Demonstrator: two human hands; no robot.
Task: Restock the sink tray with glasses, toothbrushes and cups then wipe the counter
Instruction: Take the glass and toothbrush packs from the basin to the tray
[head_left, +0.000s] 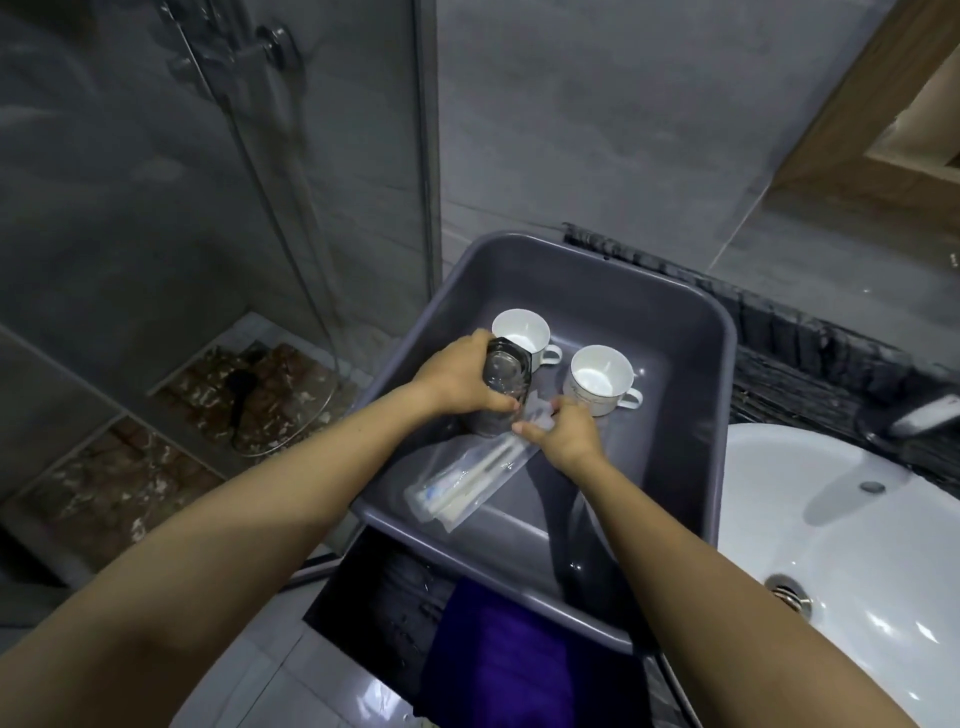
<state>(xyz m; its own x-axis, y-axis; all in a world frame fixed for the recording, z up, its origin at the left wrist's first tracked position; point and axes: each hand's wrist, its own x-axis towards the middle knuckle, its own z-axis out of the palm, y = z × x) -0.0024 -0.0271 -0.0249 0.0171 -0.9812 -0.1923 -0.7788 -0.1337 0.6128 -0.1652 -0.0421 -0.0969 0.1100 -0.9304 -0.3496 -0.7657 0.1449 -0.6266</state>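
Note:
A grey plastic tray (691, 332) sits on the dark counter left of the sink. Two white cups stand in it, one at the back (521, 332) and one to the right (601, 375). My left hand (457, 382) is shut on a clear drinking glass (503, 387) that stands in the tray in front of the back cup. My right hand (563, 434) pinches the upper end of a clear packet of toothbrushes (470, 480) that lies slanted on the tray floor. Part of the glass is hidden by my fingers.
A white sink basin (841, 525) lies to the right, with a tap (922, 415) behind it on the dark counter (795, 338). A purple cloth (498, 660) lies below the tray's near edge. A glass shower screen (260, 208) stands on the left.

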